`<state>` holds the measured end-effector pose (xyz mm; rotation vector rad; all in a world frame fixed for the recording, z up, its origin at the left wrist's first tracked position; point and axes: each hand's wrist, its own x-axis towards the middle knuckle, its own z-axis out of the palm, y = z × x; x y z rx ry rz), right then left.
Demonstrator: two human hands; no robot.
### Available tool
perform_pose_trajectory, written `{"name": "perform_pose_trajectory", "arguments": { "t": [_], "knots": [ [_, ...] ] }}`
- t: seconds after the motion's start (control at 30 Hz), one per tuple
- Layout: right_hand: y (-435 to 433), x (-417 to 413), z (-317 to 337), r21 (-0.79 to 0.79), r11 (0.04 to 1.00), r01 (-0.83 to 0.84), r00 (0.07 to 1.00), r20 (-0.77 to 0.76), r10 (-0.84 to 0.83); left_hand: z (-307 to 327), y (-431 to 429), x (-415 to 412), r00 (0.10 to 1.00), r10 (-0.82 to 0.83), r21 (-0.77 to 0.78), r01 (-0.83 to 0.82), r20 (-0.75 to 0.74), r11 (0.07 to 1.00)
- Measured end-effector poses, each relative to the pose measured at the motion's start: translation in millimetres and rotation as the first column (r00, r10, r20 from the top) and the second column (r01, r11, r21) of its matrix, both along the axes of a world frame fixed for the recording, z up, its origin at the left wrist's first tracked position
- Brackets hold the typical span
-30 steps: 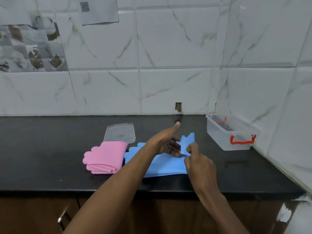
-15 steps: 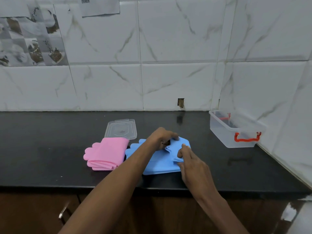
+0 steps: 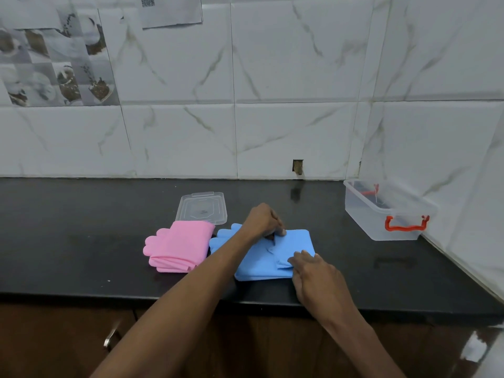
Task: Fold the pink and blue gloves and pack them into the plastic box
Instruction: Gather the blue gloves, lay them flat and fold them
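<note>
The blue gloves (image 3: 268, 257) lie flat on the black counter (image 3: 81, 241), folded over, finger ends pointing left. My left hand (image 3: 263, 221) pinches the folded edge at the far side of them. My right hand (image 3: 317, 275) rests on their near right corner, fingers holding a small flap down. The pink gloves (image 3: 181, 246) lie folded in a stack just left of the blue ones, untouched. The clear plastic box (image 3: 381, 211) with red handles stands open at the right, against the side wall.
The box's clear lid (image 3: 202, 208) lies flat behind the pink gloves. Tiled walls close the back and right side. The counter's front edge runs just below the gloves, with wooden cabinet doors and a metal handle (image 3: 110, 338) underneath.
The blue glove end that both hands held up has been folded down flat onto the rest. Both hands have come down onto the counter with it.
</note>
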<state>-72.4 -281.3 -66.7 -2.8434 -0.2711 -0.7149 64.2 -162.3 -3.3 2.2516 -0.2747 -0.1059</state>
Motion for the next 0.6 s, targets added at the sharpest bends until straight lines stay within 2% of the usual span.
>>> {"name": "perform_pose_trajectory", "arguments": {
  "t": [0.2,0.23,0.3,0.37,0.4,0.47,0.5,0.6],
  "knots": [
    [-3.7,-2.6,-1.0,0.002,1.000,-0.021,0.997,-0.075,0.021,-3.4,-7.3,-5.5,0.975,0.003,0.216,-0.053,0.222,0.975],
    [-4.3,-3.0,-0.7,0.067,0.997,-0.032,0.995,-0.091,0.038,-4.0,-7.1,-6.8,0.971,-0.003,0.240,-0.056,0.241,0.969],
    [-5.7,-4.6,5.9,0.379,0.925,-0.017,0.995,-0.081,0.051,-7.8,-6.1,-9.8,0.968,-0.020,0.268,-0.050,0.251,0.962],
    [-14.6,0.4,15.7,0.588,0.804,0.092,0.995,-0.029,-0.093,-11.6,-4.1,-12.8,0.964,-0.032,0.274,-0.043,0.263,0.961],
    [-22.1,5.9,21.2,0.595,0.781,0.187,0.980,-0.054,-0.194,-13.0,-2.6,-13.9,0.961,-0.037,0.268,-0.039,0.274,0.963],
    [-34.6,19.6,31.3,0.524,0.764,0.377,0.926,-0.201,-0.319,-15.0,1.2,-16.1,0.955,-0.028,0.238,-0.045,0.294,0.970],
    [-36.5,26.3,36.2,0.503,0.752,0.427,0.903,-0.280,-0.325,-15.2,3.4,-17.7,0.954,-0.014,0.221,-0.055,0.300,0.974],
    [-26.9,42.8,45.0,0.514,0.742,0.431,0.872,-0.447,-0.198,-14.0,7.9,-24.7,0.944,-0.014,0.215,-0.060,0.329,0.975]
  ]
}}
